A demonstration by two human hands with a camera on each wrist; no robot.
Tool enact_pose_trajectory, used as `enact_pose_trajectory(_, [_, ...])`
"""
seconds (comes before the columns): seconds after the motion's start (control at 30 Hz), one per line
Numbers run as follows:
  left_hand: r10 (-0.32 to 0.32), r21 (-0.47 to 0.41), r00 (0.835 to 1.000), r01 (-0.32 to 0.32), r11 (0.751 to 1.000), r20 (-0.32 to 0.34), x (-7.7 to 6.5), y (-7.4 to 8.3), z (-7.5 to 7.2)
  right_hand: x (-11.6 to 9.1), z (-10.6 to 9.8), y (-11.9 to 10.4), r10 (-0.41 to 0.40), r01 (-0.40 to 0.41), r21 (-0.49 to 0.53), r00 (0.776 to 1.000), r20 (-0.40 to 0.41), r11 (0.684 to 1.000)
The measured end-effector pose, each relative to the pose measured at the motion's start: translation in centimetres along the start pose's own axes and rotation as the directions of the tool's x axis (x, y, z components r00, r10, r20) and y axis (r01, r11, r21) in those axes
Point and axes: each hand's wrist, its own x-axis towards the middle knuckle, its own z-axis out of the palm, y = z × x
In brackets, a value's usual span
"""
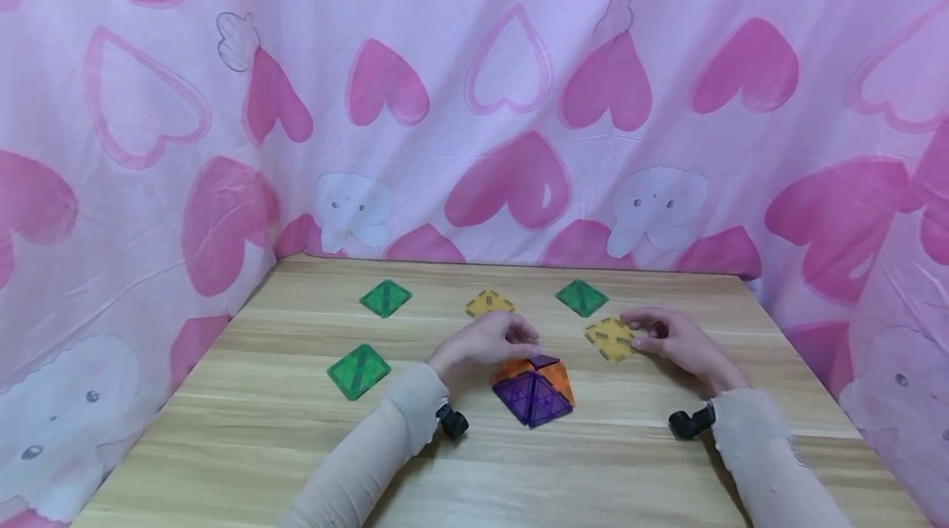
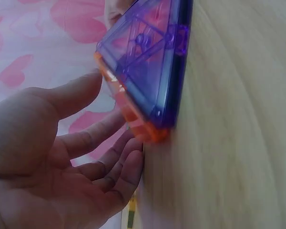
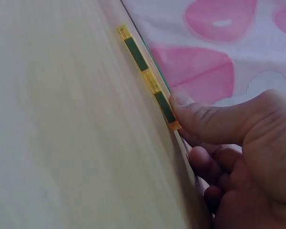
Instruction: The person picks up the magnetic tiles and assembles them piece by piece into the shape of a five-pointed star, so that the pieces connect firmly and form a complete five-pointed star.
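Note:
My left hand (image 1: 485,340) is at the far left side of a peaked shape of purple and orange translucent magnetic tiles (image 1: 531,400). In the left wrist view its thumb (image 2: 81,93) is by an orange tile's (image 2: 128,107) upper edge, and its loosely bent fingers lie behind that tile. Purple triangular tiles (image 2: 148,52) form the near side. To the right, my right hand (image 1: 675,343) pinches the corner of a yellow square tile (image 1: 610,338) low over the table. The right wrist view has its thumb (image 3: 205,119) against the tile's edge (image 3: 150,78); contact beneath is hidden.
A second yellow tile (image 1: 489,301) lies beyond the left hand, partly covered by it. Green square tiles lie at back left (image 1: 385,298), back right (image 1: 582,297) and further left (image 1: 359,371). A pink heart-patterned cloth (image 1: 511,100) stands around the wooden table (image 1: 282,429).

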Motion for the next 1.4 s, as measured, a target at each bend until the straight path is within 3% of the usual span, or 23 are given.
enact_pose_trajectory(0.23, [-0.014, 0.006, 1.0, 0.014, 1.0, -0.02, 1.1, 0.3, 0.8, 0.7, 0.9, -0.7, -0.028, 0.029, -0.043, 0.999, 0.023, 0.999])
enact_pose_trajectory(0.43, [-0.079, -0.163, 0.996, 0.071, 0.984, -0.048, 1.8, 0.2, 1.7, 1.1, 2.0, -0.9, -0.051, 0.052, -0.083, 0.999, 0.009, 0.995])
enact_pose_trajectory(0.67, [-0.148, -0.341, 0.986, 0.116, 0.933, -0.071, 2.3, 0.4, 2.4, 1.7, 3.4, -1.6, -0.037, 0.034, -0.126, 0.999, -0.023, 0.991])
enact_pose_trajectory(0.9, [-0.128, -0.212, 0.97, 0.083, 0.974, -0.207, 3.7, 0.7, 2.7, 2.2, 4.5, -2.3, -0.084, 0.075, -0.152, 0.995, -0.054, 0.986])
enact_pose_trajectory(1.13, [-0.141, -0.208, 0.964, 0.094, 0.974, -0.226, 4.1, 0.8, 2.8, 2.0, 4.5, -2.5, -0.078, 0.085, -0.156, 0.996, 0.049, 0.984])
enact_pose_trajectory(1.4, [-0.088, -0.107, 0.965, 0.063, 0.992, -0.248, 4.5, 1.0, 3.0, 2.0, 4.9, -2.7, -0.112, 0.111, -0.09, 0.994, -0.004, 0.99])
